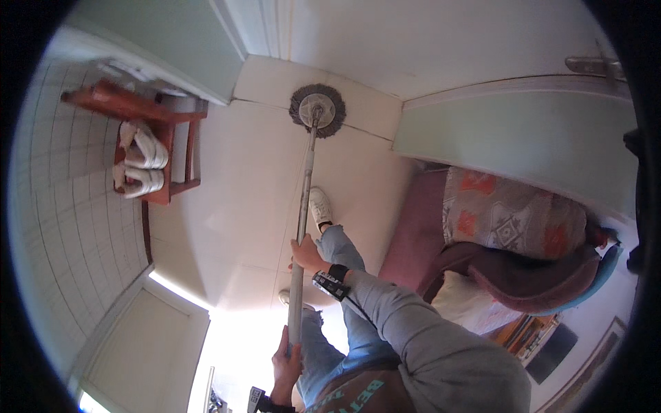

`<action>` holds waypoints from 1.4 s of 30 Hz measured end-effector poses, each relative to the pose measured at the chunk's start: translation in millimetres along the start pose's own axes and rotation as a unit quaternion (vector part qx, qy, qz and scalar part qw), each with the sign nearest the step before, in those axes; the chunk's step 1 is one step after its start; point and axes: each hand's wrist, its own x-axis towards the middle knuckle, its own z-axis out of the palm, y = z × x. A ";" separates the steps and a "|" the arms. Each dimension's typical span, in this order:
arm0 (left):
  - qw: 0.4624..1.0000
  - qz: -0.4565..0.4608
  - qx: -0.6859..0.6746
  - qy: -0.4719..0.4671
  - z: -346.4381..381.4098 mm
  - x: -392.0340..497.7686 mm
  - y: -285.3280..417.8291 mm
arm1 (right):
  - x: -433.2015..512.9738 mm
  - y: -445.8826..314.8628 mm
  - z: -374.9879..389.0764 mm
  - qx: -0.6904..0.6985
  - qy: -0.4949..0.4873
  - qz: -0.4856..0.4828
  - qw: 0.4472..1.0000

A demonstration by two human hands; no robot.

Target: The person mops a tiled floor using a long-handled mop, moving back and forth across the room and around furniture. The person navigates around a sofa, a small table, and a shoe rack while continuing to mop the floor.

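Both of my hands are closed around the long metal pole of a round mop. Higher on the pole, near its middle, is my right hand, with a black band and a small tag on the wrist. My left hand grips the lower end, close to my body. The grey fringed mop head lies on the pale tiled floor, between the pale green door panels. My right foot, in a white sneaker, stands just right of the pole.
At the left, by the tiled wall, a red wooden chair holds white shoes. On the right is a reddish mat or bedding beside a patterned grey and orange cushion. A door with a metal handle stands top right.
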 end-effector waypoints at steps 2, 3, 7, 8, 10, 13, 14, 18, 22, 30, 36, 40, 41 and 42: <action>1.000 -0.006 -0.008 0.006 -12.2 -6.2 -53.4 | -14.7 39.1 30.8 -0.033 0.017 0.002 0.999; 0.999 -0.021 -0.024 0.004 -17.3 -10.2 -85.4 | -23.4 63.6 43.5 -0.053 0.009 -0.007 0.999; 0.998 -0.029 -0.057 0.012 -46.0 -34.8 -248.5 | -63.5 196.0 112.3 -0.127 0.003 -0.006 0.992; 0.998 -0.004 -0.056 0.025 -52.2 -46.6 -292.6 | -80.7 235.9 135.3 -0.130 -0.001 0.001 0.992; 0.998 0.011 -0.039 0.042 -71.6 -79.3 -378.0 | -120.7 314.8 177.7 -0.145 -0.016 0.040 0.989; 0.997 -0.065 -0.012 0.041 -94.0 -146.9 -476.3 | -204.5 420.4 223.9 -0.165 -0.074 0.160 0.970; 0.996 -0.086 -0.006 0.037 -99.7 -164.5 -500.0 | -228.7 446.4 238.1 -0.150 -0.092 0.199 0.964; 0.990 -0.141 0.010 0.024 -120.0 -218.0 -555.1 | -274.2 512.9 268.4 -0.070 -0.165 0.330 0.927; 0.996 -0.087 0.034 -0.006 -128.9 -189.1 -549.1 | -234.7 522.2 257.1 0.064 -0.126 0.264 0.954; 0.987 0.134 0.081 -0.026 -29.7 -3.8 -391.9 | -44.7 369.2 73.2 0.052 -0.015 -0.060 0.997; 0.991 0.077 0.105 0.007 -58.7 -73.3 -461.9 | -112.7 487.8 142.9 -0.208 0.181 -0.151 0.949; 0.990 -0.068 0.121 0.019 -88.9 -174.5 -541.7 | -243.8 567.7 191.7 -0.099 -0.057 0.111 0.987; 0.988 -0.097 0.119 0.020 -92.9 -191.4 -554.0 | -260.9 573.3 199.8 -0.093 -0.118 0.182 0.972; 0.986 -0.115 0.117 0.022 -97.4 -203.0 -562.1 | -268.7 574.8 208.6 -0.085 -0.117 0.206 0.968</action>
